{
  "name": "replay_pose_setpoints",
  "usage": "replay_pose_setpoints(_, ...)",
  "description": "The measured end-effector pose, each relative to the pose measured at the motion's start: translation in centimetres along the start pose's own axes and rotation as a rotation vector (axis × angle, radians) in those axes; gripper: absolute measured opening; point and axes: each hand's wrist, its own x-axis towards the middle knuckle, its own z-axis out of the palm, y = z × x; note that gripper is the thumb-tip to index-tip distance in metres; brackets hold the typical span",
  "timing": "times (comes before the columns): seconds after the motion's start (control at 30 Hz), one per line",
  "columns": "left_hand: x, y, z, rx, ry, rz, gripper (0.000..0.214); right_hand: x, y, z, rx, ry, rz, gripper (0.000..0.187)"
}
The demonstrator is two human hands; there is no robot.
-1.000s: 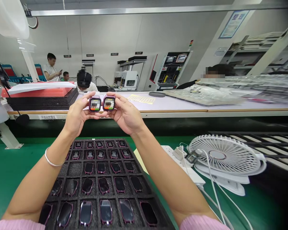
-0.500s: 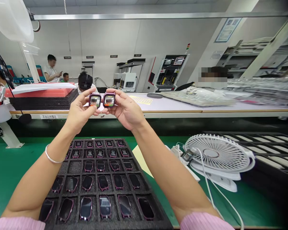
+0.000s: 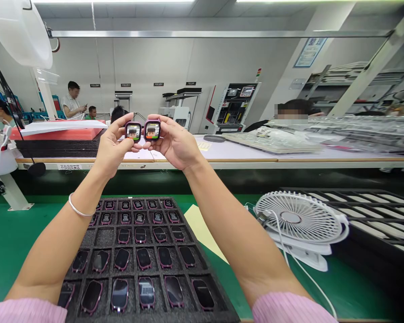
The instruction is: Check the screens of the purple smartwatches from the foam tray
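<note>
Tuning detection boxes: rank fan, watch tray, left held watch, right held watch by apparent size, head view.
1. Watch tray
2. Fan
3. Left watch and right watch: look alike, not ranked

Electronics factory floor, as I read it from my end: green desk (image 3: 13, 242), black foam tray (image 3: 105, 236) with rows of matching watches (image 3: 140, 235), shelf (image 3: 222, 165) above bearing printed Chinese label (image 3: 70, 167) for defective goods. Beyond it I see upright machine (image 3: 234, 112) with screens, stacked signal light (image 3: 258, 74) at its top corner, small black signs (image 3: 125, 85) along pale wall (image 3: 155, 58), several people (image 3: 71, 105) spread about room, strip lights (image 3: 114, 1) across ceiling
</note>
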Motion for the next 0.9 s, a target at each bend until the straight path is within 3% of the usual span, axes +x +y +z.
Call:
replay_pose_setpoints(0.17, -0.3, -0.5, -0.1, 0.012, 0.005, 0.014, 0.057, -0.7, 0.2, 0.0, 0.021, -0.022, 0.025, 0.026)
replay_pose_setpoints(0.33, -1.4, -0.9, 0.1, 0.031, 0.001, 0.056, 0.055, -2.6, 1.0, 0.0, -0.007, -0.066, 0.008, 0.048)
replay_pose_setpoints(0.53, -3.7, -2.0, 0.0, 0.072, -0.003, 0.036, 0.049, -4.8, 2.9, 0.3, -0.016, -0.05, 0.021, 0.049)
replay_pose_setpoints(0.9, -12.5, -5.0, -2.4, 0.087, -0.023, -0.399, 0.051, -12.1, 9.3, 1.3, 0.227, 0.007, 0.325, 0.05)
